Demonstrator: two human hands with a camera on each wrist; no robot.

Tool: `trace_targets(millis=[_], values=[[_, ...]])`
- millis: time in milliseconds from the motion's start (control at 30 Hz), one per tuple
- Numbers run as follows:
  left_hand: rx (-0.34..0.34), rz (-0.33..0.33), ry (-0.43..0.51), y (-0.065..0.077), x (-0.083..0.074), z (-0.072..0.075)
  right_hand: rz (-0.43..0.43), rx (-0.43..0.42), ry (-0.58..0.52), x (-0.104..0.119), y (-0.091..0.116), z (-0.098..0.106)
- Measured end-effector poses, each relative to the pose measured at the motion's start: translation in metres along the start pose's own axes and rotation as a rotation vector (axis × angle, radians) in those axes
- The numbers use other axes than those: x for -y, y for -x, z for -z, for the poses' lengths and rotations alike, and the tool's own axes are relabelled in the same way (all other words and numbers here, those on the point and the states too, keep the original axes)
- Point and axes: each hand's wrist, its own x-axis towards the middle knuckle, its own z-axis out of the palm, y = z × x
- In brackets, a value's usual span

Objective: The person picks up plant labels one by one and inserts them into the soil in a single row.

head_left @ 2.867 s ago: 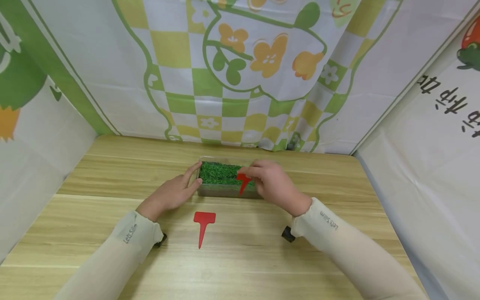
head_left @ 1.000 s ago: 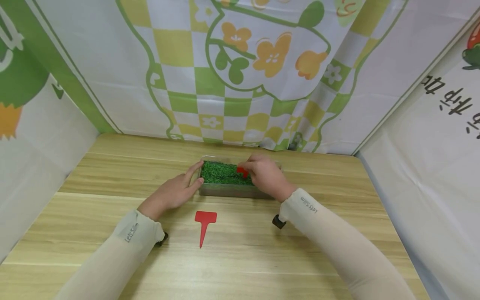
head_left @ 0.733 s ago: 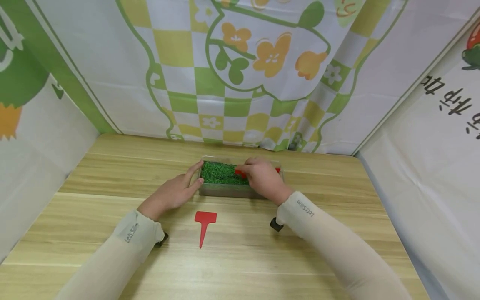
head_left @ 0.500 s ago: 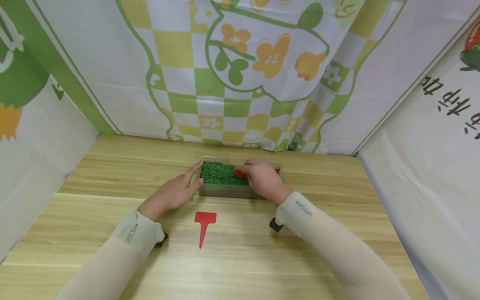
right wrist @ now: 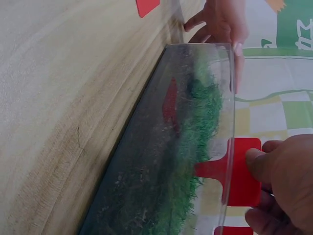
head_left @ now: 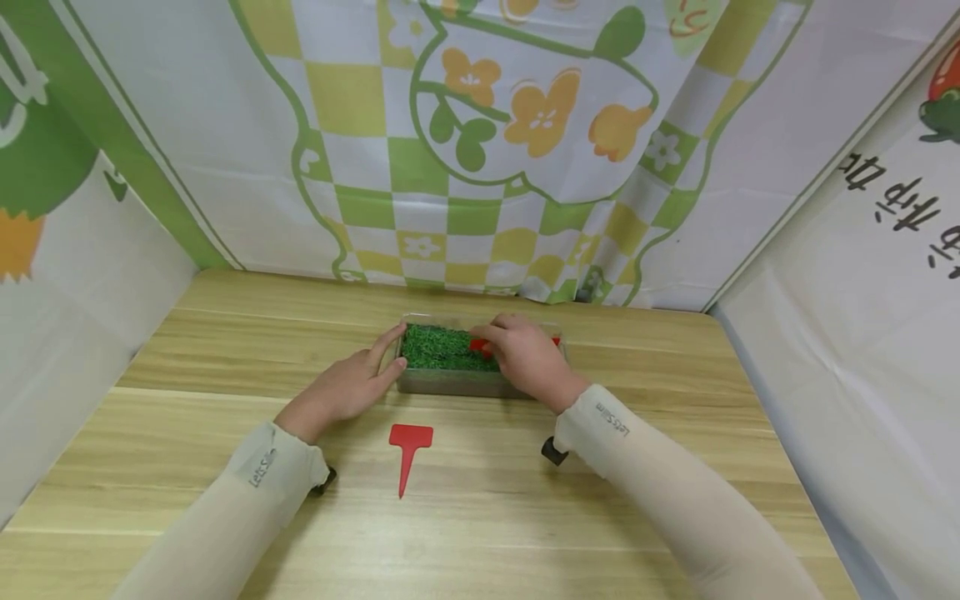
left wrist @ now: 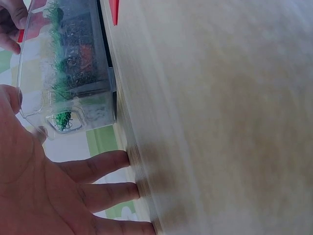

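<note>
1. Fingers of the right hand (head_left: 531,357) are pinching the broad head of a red T-shaped plant label (right wrist: 240,188), with the thumb pressing its near face.
2. That label is standing around the middle of a clear plastic planter box (head_left: 457,383), its stem pointing down at the artificial grass (head_left: 438,347).
3. Spread apart, the thumb and index finger of the left hand (head_left: 339,388) are touching the box's left end; its other three fingers are also lying spread, tips reaching toward the wooden tabletop (head_left: 480,508).
4. Another red label (head_left: 557,341) is showing at the box's right end, mostly hidden behind the right hand.
5. One loose red label (head_left: 410,436) is lying on the near side of the box, left of centre, its point facing near.
6. Cream sleeves (head_left: 660,467) are covering both forearms.
7. Beyond the box, a checked curtain (head_left: 345,100) is hanging on the far side.
</note>
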Motion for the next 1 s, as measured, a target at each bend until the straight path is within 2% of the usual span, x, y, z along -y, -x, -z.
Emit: trace_targets(millis=[200,433,567,667,867,1000], values=[[0.0,0.0,0.0,0.0,-0.001,0.0,-0.016,-0.057,0.03,0.004,0.004,0.004],[-0.003,-0.001,-0.008,0.0,0.0,0.0,0.093,-0.137,0.016,0.023,0.013,0.004],[-0.005,0.001,-0.004,0.0,0.0,0.0,0.143,-0.134,-0.004,0.041,0.019,0.002],[-0.003,0.001,-0.001,0.0,-0.001,0.001,0.134,-0.056,-0.017,0.056,0.023,-0.001],[-0.01,0.0,-0.003,0.001,-0.001,0.001,0.072,0.196,-0.035,0.077,0.029,-0.014],[-0.014,-0.004,-0.002,0.001,-0.001,0.0,0.097,0.243,0.008,0.085,0.032,-0.025]])
